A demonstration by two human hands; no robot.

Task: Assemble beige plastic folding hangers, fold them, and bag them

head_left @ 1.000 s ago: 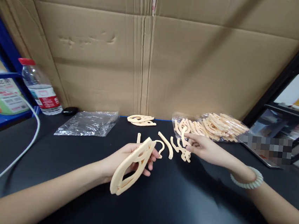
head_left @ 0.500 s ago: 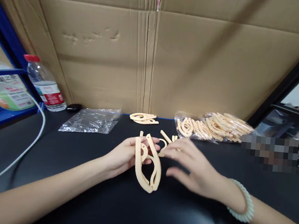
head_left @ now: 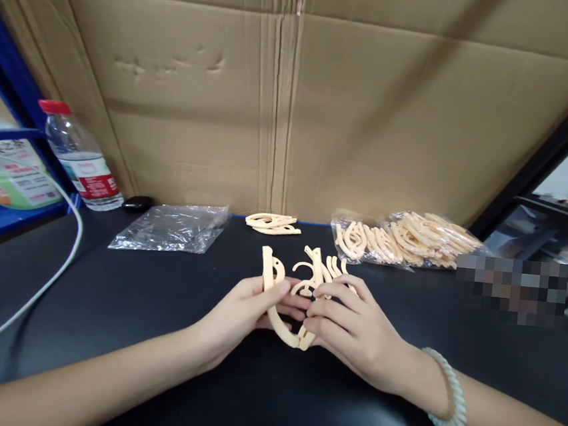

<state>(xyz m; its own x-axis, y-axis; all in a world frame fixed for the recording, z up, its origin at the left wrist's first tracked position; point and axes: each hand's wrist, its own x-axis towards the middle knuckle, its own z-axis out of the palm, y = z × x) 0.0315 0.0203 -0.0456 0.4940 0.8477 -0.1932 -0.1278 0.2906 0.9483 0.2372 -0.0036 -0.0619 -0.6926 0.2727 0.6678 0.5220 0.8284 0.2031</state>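
A beige folding hanger [head_left: 283, 330] hangs in the air above the black table, its two curved arms meeting at the bottom. My left hand [head_left: 239, 309] is closed on its left arm, the thumb across the front and the fingers behind. On the other arm, my right hand [head_left: 363, 331] is closed too, and its fingers cover much of that arm. Just beyond the hands lie loose beige hanger parts [head_left: 334, 266], some curved like hooks; my right hand partly hides them. A folded beige hanger [head_left: 270, 224] lies farther back by the cardboard.
Clear bags of beige hanger parts [head_left: 412, 239] lie at the back right. A flat clear plastic bag [head_left: 169, 229] is at the back left, near a black object [head_left: 137, 203] and a red-capped bottle [head_left: 90, 167]. A white cable [head_left: 66, 256] crosses the left side. Cardboard [head_left: 199, 98] stands behind.
My right hand has come left and taken hold of the hanger's right arm. The two arms now stand wider apart at the top. My left thumb has moved onto the front of the left arm.
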